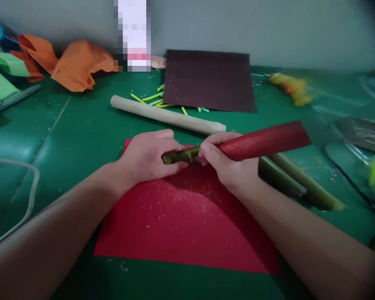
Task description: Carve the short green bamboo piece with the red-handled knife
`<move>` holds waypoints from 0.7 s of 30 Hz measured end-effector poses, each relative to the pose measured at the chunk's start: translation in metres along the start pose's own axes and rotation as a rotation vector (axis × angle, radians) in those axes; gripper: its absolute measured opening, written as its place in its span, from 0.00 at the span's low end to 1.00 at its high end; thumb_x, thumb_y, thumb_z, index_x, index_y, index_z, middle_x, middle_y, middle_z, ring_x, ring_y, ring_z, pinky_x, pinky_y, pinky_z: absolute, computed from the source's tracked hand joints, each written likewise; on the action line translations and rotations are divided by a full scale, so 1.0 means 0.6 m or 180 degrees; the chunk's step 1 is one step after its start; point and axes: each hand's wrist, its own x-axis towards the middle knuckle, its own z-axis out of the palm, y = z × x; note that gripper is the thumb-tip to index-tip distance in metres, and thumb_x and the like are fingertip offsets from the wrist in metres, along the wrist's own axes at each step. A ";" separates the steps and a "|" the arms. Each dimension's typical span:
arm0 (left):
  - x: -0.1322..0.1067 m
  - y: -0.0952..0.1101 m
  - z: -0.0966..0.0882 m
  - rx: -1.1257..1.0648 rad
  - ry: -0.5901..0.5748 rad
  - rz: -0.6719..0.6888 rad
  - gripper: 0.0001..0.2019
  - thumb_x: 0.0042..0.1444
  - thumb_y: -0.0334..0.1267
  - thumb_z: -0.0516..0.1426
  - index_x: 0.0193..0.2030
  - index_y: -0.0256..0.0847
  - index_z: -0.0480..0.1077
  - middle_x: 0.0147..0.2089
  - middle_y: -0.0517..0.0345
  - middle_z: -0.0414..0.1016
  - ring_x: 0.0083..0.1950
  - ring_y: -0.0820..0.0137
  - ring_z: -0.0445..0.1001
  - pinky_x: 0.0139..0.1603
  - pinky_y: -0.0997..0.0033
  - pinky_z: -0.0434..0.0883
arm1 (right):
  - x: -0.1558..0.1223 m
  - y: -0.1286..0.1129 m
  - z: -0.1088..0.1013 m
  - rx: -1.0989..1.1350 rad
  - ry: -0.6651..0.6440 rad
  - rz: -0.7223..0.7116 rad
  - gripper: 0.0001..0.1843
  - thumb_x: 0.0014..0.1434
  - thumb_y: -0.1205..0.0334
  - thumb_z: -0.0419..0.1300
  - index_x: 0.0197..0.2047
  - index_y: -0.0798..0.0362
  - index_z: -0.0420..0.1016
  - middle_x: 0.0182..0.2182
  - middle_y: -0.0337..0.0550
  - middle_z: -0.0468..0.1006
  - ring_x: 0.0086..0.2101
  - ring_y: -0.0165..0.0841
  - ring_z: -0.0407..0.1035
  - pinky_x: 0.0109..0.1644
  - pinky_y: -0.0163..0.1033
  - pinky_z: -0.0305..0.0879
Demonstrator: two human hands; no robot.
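Note:
My left hand [148,156] is closed around the left end of a short green bamboo piece [181,156], held over a red paper sheet [181,225] dusted with fine shavings. My right hand [226,164] is wrapped round the near end of a dark red wooden handle [265,141], which points up and to the right; its hidden tip meets the bamboo piece. Both hands are touching at the bamboo.
A pale wooden dowel [167,115] lies beyond the hands. Behind it are a dark sandpaper sheet [209,80] and several yellow-green offcuts [153,99]. Two green bamboo stalks [300,183] lie at the right. Orange and green paper [78,64] and scissors [9,101] are at the left.

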 end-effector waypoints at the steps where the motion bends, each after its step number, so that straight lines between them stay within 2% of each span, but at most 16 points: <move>1: 0.000 0.000 0.000 -0.0004 0.0010 -0.0003 0.14 0.61 0.49 0.62 0.40 0.42 0.83 0.30 0.60 0.65 0.29 0.73 0.66 0.27 0.71 0.56 | 0.001 -0.001 0.001 0.0000 0.0086 0.0014 0.13 0.57 0.67 0.62 0.22 0.45 0.73 0.18 0.34 0.73 0.20 0.29 0.67 0.24 0.39 0.64; 7: -0.002 0.001 0.002 -0.0023 -0.0024 -0.0050 0.13 0.60 0.47 0.62 0.39 0.40 0.82 0.33 0.59 0.67 0.31 0.72 0.68 0.30 0.71 0.59 | 0.004 -0.003 0.005 -0.0116 0.0131 -0.0019 0.13 0.57 0.66 0.63 0.22 0.44 0.73 0.19 0.35 0.73 0.22 0.31 0.68 0.28 0.42 0.67; 15: -0.005 0.002 0.000 0.0033 -0.0079 -0.0012 0.12 0.60 0.46 0.62 0.41 0.41 0.81 0.33 0.60 0.67 0.31 0.71 0.68 0.29 0.70 0.59 | 0.003 -0.005 0.007 0.0119 0.0095 -0.0003 0.15 0.57 0.66 0.62 0.20 0.44 0.70 0.18 0.35 0.73 0.21 0.30 0.67 0.26 0.40 0.67; 21: -0.005 0.005 -0.003 0.0076 -0.0111 -0.0021 0.11 0.59 0.45 0.63 0.40 0.41 0.80 0.32 0.60 0.66 0.31 0.72 0.67 0.30 0.70 0.58 | 0.000 -0.004 0.008 0.0172 0.0165 0.0033 0.14 0.57 0.66 0.63 0.21 0.45 0.71 0.19 0.35 0.73 0.21 0.30 0.67 0.28 0.41 0.68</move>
